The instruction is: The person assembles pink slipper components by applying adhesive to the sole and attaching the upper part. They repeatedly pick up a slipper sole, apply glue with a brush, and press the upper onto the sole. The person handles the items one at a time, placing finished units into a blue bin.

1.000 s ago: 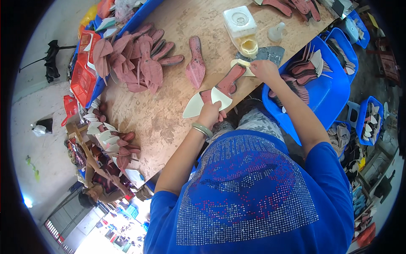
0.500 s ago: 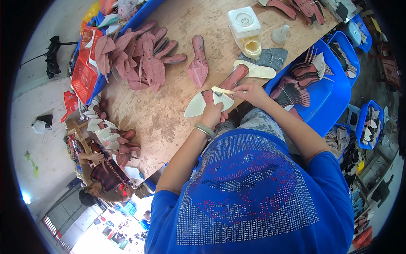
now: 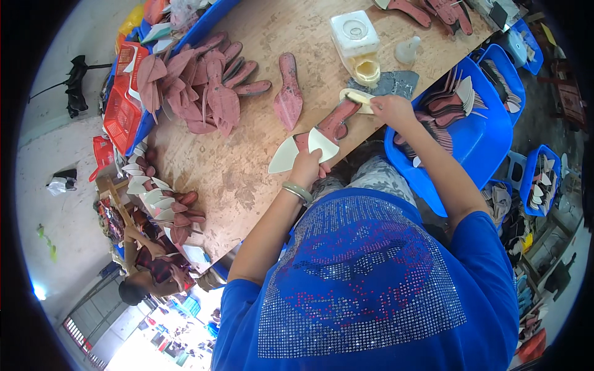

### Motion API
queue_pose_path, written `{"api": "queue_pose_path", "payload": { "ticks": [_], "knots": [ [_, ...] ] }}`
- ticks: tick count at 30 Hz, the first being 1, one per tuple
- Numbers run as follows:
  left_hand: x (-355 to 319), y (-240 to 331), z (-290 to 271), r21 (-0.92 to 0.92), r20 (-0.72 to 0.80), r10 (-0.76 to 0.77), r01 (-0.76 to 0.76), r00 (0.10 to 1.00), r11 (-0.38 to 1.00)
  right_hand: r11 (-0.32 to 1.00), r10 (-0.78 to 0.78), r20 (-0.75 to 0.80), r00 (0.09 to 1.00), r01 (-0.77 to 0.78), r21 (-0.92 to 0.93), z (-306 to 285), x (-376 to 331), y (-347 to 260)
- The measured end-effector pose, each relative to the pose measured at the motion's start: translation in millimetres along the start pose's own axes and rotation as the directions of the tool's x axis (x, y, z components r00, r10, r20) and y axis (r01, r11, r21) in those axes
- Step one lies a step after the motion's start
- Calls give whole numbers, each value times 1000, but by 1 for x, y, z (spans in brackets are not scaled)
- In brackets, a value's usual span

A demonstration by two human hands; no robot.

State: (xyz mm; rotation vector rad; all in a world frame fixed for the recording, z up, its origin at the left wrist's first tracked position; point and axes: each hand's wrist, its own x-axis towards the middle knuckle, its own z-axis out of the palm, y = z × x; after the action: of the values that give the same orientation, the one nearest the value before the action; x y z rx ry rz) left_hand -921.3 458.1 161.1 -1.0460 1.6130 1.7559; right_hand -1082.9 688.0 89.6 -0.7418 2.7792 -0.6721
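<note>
My left hand [image 3: 307,166] is closed on a shoe insole, pinching its white pointed toe piece [image 3: 323,140] near the table's front edge. The insole's reddish-brown shank [image 3: 339,116] slants up to the right. Another white toe piece [image 3: 283,157] shows just left of it. In my right hand [image 3: 395,112] is a small brush [image 3: 360,98] with a pale handle, its dark tip by the insole's heel end. Under that hand lies a cream sole-shaped piece, mostly hidden. Beyond stands an open yellowish pot [image 3: 367,70] on a dark grey sheet [image 3: 399,83].
A single reddish insole [image 3: 288,96] lies mid-table, with a heap of them [image 3: 207,86] to its left. White-tipped insoles [image 3: 164,201] line the left edge. A squeeze bottle [image 3: 407,51] stands far right. Blue bins [image 3: 479,139] flank the table; a co-worker [image 3: 148,266] is lower left.
My right hand has moved up and right with the brush, away from the white toe piece to the heel end. My left hand has stayed nearly still, holding the insole.
</note>
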Motion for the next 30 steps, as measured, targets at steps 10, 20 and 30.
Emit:
{"api": "queue_pose_path", "payload": {
  "ticks": [10,20,30],
  "knots": [
    [-6,8,-2,-80,22,-68,70,997,994,979,54,-80,995,-37,202,2,-60,-4],
    [-40,10,-6,-37,-90,83,-86,992,996,500,56,397,916,-370,783,-25,-91,-57],
    [-49,22,-7,-35,-163,155,-163,974,986,712,-115,151,982,-24,702,-39,-62,-83]
  ]
}}
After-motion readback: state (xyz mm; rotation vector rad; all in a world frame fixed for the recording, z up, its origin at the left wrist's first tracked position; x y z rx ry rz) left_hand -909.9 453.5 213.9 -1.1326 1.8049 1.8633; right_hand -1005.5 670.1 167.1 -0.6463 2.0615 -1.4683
